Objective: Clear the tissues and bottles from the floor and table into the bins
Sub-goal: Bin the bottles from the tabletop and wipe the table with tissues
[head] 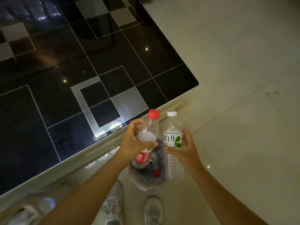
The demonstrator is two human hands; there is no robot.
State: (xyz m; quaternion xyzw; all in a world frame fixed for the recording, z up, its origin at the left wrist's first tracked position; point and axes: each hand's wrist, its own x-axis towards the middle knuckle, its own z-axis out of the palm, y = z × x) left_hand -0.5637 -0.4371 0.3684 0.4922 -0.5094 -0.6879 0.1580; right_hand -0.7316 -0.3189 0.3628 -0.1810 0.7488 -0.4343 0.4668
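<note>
My left hand grips a clear plastic bottle with a red cap and red label. My right hand grips a clear bottle with a white cap and a white label with green leaves. Both bottles are held upright, side by side, directly above a round bin on the floor. The bin has a dark liner and holds other bottles, one with a red cap. The black glass table lies to the left.
The table's rounded corner and cream front edge run close to the bin. Pale floor tiles spread to the right. My two grey shoes stand just behind the bin.
</note>
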